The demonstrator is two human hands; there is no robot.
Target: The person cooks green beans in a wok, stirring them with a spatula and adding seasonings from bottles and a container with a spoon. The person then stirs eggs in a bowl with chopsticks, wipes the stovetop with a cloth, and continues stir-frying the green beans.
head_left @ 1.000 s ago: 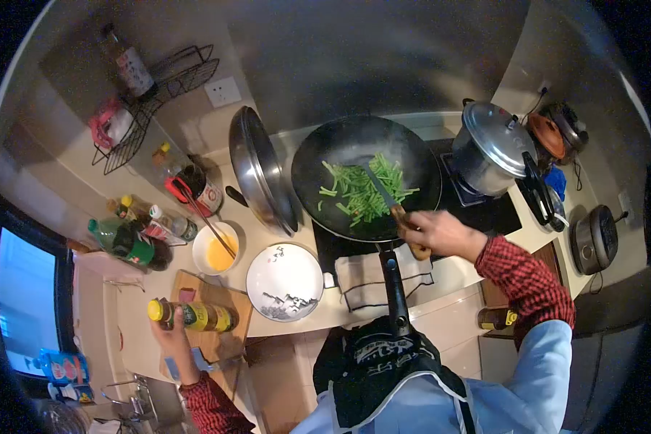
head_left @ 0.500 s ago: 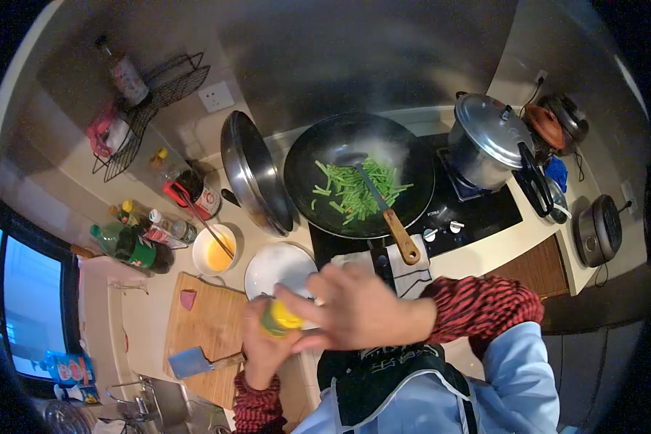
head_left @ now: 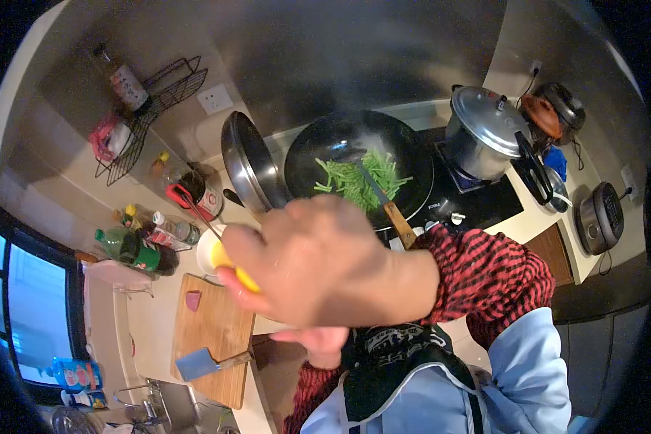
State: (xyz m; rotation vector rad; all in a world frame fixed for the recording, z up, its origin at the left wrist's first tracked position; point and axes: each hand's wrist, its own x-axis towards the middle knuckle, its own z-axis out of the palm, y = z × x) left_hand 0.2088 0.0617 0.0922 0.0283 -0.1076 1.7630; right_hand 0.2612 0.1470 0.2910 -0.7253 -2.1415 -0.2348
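Note:
My right hand [head_left: 325, 267] is large and blurred in the centre, its fingers closed round a yellow cap [head_left: 244, 278]. Beneath it, my left hand [head_left: 324, 343] shows only in part, where it was round the bottle; the bottle body is hidden behind my right hand. Cut green beans [head_left: 354, 181] lie in the dark wok [head_left: 307, 152], with faint steam above. A wooden-handled spatula [head_left: 372, 184] rests in the wok, its handle over the near rim. The white bowl [head_left: 204, 254] is partly covered by my right hand.
A cleaver [head_left: 197, 364] and a small pink piece [head_left: 193, 300] lie on the cutting board [head_left: 220, 318]. Several bottles stand at the left, near a wire rack [head_left: 152, 108]. A large lid [head_left: 247, 159] leans left of the wok; a pressure cooker [head_left: 484, 134] stands right.
My right hand let go of the spatula and came to the bottle, which my left hand brought from the left. Both hands have since risen, now covering the white plate.

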